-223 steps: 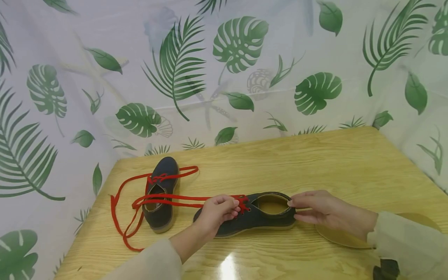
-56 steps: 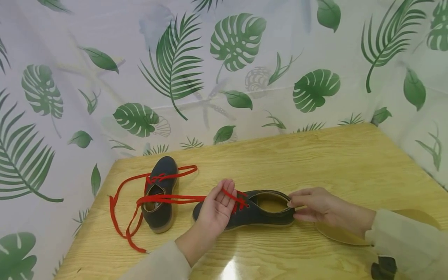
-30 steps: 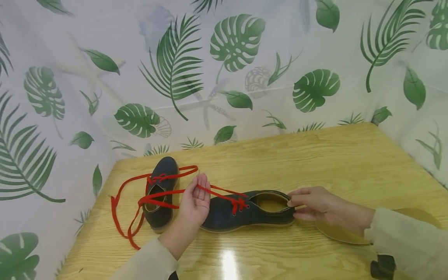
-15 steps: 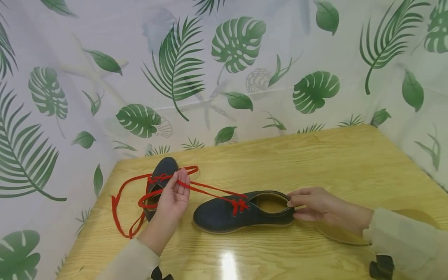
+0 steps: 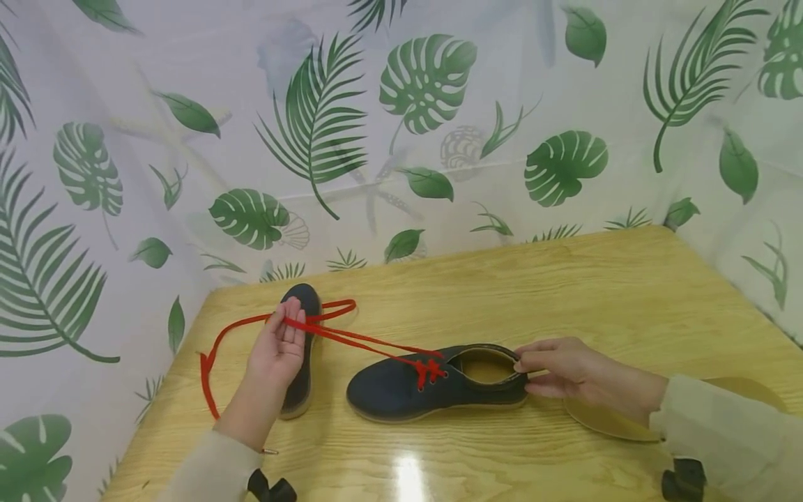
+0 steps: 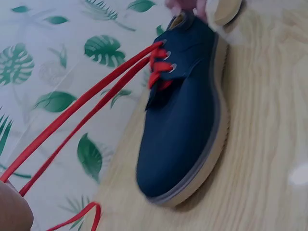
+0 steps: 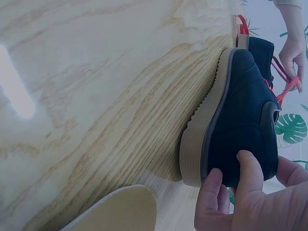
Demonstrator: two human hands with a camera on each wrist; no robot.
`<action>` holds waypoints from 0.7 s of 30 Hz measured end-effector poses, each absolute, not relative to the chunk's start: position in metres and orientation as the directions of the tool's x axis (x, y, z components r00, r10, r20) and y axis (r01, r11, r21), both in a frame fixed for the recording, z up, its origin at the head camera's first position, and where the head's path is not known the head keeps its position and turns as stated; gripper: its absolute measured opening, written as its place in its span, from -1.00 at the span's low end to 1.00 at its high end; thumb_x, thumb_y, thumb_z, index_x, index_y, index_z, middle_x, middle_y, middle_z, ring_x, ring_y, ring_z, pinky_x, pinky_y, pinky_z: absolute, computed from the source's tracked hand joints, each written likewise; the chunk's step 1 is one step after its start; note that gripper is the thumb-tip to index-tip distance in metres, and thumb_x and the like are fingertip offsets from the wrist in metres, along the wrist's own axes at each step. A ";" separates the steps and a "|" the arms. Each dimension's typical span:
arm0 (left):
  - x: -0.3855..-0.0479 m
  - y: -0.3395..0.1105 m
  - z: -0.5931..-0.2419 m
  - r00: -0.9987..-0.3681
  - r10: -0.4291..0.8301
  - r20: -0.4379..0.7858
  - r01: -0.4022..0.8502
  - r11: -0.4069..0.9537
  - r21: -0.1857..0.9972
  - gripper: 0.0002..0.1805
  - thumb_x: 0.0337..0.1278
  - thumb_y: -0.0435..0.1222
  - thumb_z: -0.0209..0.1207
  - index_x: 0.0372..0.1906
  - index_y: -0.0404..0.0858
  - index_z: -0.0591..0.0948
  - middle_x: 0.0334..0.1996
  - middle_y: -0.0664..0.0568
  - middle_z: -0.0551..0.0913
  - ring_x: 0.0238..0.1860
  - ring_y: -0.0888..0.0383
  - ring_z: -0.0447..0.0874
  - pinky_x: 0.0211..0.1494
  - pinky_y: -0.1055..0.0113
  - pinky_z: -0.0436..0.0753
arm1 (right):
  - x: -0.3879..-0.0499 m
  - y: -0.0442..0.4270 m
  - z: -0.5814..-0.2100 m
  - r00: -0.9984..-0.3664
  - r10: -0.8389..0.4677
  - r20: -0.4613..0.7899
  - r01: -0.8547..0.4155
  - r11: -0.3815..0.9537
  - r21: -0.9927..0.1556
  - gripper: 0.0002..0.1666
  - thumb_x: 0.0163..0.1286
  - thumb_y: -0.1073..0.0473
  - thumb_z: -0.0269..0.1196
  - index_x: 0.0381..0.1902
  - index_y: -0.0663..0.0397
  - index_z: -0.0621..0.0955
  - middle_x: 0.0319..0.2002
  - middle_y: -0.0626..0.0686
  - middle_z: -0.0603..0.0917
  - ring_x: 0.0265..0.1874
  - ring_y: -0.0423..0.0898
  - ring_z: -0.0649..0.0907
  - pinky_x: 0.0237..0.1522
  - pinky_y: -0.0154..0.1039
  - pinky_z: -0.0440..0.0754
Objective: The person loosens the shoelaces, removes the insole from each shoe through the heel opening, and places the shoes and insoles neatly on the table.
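A navy lace-up shoe [image 5: 395, 390] lies on the table, toe to the left. My right hand [image 5: 574, 369] holds it at the heel; in the right wrist view thumb and fingers [image 7: 250, 173] grip the heel's sides. My left hand [image 5: 276, 355], palm up with fingers fairly straight, pinches the red shoelace [image 5: 370, 341]. Two strands run taut from the top eyelets to it. The left wrist view shows both strands meeting the thumb [image 6: 14, 209]. Behind the left hand lies a second navy shoe [image 5: 305, 298], partly hidden.
A tan insole [image 5: 608, 422] lies under the right forearm. Loose red lace [image 5: 209, 376] of the second shoe trails to the left, and a loop [image 5: 345, 307] lies to its right. A leaf-printed cloth [image 5: 389, 153] hangs behind the wooden table [image 5: 564, 286].
The left hand has moved left and slightly up from above the near shoe to over the second shoe, drawing the lace strands out long. The right hand stays at the heel.
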State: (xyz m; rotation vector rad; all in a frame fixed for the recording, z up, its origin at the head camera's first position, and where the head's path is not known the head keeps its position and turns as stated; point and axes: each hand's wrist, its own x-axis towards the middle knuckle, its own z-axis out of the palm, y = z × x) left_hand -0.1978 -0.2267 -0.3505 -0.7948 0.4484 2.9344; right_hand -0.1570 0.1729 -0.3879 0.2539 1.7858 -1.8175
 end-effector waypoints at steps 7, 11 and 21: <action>-0.200 -0.258 -0.346 -0.844 -0.028 -0.536 -0.117 -0.965 0.235 -0.82 0.24 -0.37 0.12 -0.40 -0.35 0.67 -0.35 -0.08 0.76 -0.17 0.22 0.73 0.00 0.42 0.62 | -0.158 0.174 -0.389 -0.815 -0.270 -0.512 0.523 0.038 -0.852 -0.44 0.29 0.32 0.19 0.22 0.45 0.37 -0.24 0.06 0.57 -0.36 -0.15 0.69 -0.22 -0.28 0.69; -0.201 -0.265 -0.345 -0.846 -0.025 -0.533 -0.149 -0.949 0.280 -0.84 0.23 -0.37 0.14 -0.39 -0.35 0.66 -0.37 -0.10 0.75 -0.19 0.19 0.74 0.04 0.41 0.60 | -0.159 0.175 -0.390 -0.815 -0.266 -0.514 0.526 0.031 -0.850 -0.42 0.30 0.32 0.19 0.24 0.46 0.35 -0.25 0.04 0.58 -0.37 -0.15 0.70 -0.22 -0.28 0.69; -0.203 -0.275 -0.342 -0.849 -0.060 -0.526 -0.155 -0.922 0.355 -0.75 0.27 -0.29 0.12 -0.43 -0.36 0.66 -0.39 -0.11 0.75 -0.24 0.16 0.75 0.05 0.39 0.60 | -0.159 0.175 -0.389 -0.811 -0.271 -0.518 0.528 0.043 -0.848 -0.42 0.30 0.31 0.19 0.24 0.44 0.37 -0.23 0.04 0.57 -0.35 -0.15 0.69 -0.21 -0.28 0.69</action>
